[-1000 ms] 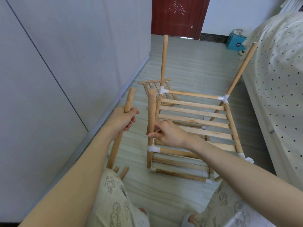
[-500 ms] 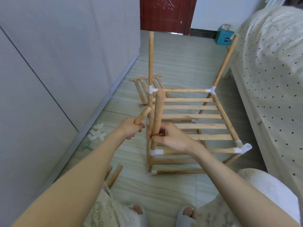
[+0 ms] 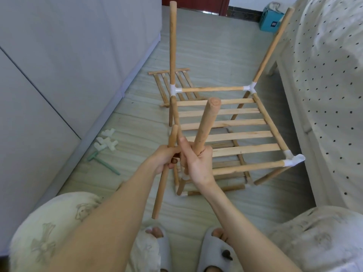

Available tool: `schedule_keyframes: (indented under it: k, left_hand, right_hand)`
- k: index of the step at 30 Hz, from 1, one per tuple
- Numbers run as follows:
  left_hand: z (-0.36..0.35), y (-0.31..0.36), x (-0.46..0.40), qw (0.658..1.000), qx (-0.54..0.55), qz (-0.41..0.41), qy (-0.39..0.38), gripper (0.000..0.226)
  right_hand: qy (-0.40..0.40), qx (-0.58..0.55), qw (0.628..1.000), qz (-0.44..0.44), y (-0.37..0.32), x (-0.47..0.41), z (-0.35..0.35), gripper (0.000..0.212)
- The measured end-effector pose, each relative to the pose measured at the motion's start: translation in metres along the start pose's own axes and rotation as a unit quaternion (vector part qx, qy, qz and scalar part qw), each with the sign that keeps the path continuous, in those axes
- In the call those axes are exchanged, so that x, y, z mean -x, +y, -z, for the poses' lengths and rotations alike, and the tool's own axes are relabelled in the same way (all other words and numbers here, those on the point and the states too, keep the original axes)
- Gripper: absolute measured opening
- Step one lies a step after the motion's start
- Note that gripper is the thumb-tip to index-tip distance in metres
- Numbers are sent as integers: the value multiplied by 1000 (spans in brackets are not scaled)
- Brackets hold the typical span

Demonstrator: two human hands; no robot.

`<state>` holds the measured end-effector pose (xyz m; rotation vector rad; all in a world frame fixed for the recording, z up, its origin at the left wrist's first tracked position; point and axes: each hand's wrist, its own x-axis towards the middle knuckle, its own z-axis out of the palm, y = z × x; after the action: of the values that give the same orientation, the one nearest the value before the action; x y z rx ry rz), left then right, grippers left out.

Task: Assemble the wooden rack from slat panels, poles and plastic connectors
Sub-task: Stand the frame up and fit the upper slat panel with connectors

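The half-built wooden rack [image 3: 231, 122] stands on the floor, its slat shelf joined to poles by white plastic connectors. My right hand [image 3: 196, 163] grips the near-left upright pole [image 3: 206, 124], which leans toward me. My left hand [image 3: 164, 159] holds a loose pole [image 3: 162, 185] close beside it, nearly upright with its lower end off the floor. The near-right corner connector [image 3: 294, 160] has an open socket on top. Two tall poles [image 3: 172, 46] rise from the far corners.
A spare slat panel [image 3: 163, 83] lies flat beyond the rack. Several loose white connectors [image 3: 106, 143] and a green tool [image 3: 104, 161] sit by the grey wardrobe at left. A bed [image 3: 324, 95] with a dotted cover borders the right. My slippered feet [image 3: 214, 250] are below.
My left hand has brought the loose pole in against my right hand. The view has tilted down and closer to the rack, so my knees and slippers show.
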<state>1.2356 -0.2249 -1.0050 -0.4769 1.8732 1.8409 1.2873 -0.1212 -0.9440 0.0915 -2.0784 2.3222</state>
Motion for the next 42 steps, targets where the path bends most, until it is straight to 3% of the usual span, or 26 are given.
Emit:
schedule_keyframes:
  k: [9, 13, 17, 22, 25, 27, 31, 35, 38, 42]
  left_hand:
    - [-1, 4, -9, 999, 13, 38, 37, 17]
    - [0, 19, 3, 990, -14, 28, 138, 8]
    - [20, 52, 17, 940, 138, -62, 307, 10]
    - [45, 111, 75, 880, 217, -196, 375, 16]
    - [45, 138, 116, 875, 219, -261, 345, 18]
    - [38, 152, 138, 875, 241, -304, 289, 14]
    - [2, 171, 159, 875, 279, -360, 163, 14]
    - [-57, 184, 159, 891, 236, -373, 110, 14]
    - [-100, 192, 153, 890, 180, -411, 82, 17]
    - [-138, 184, 130, 912, 50, -407, -2, 21]
  right_hand:
    - [-111, 16, 994, -5, -4, -11, 8, 41]
    - [-112, 55, 992, -11, -7, -10, 7, 47]
    - [-105, 89, 990, -43, -11, -15, 0, 48]
    - [-124, 166, 977, -59, -24, -33, -24, 40]
    - [-201, 258, 941, -89, -32, -42, -15, 29]
    - [-212, 292, 926, -106, -47, -42, 0, 16]
    - [-263, 184, 940, -112, -96, -36, 29, 14]
    - [-332, 109, 933, -87, -139, -24, 58, 24]
    - [-309, 90, 945, -64, -158, -18, 85, 11]
    - [-153, 218, 964, -12, -152, -19, 142, 22]
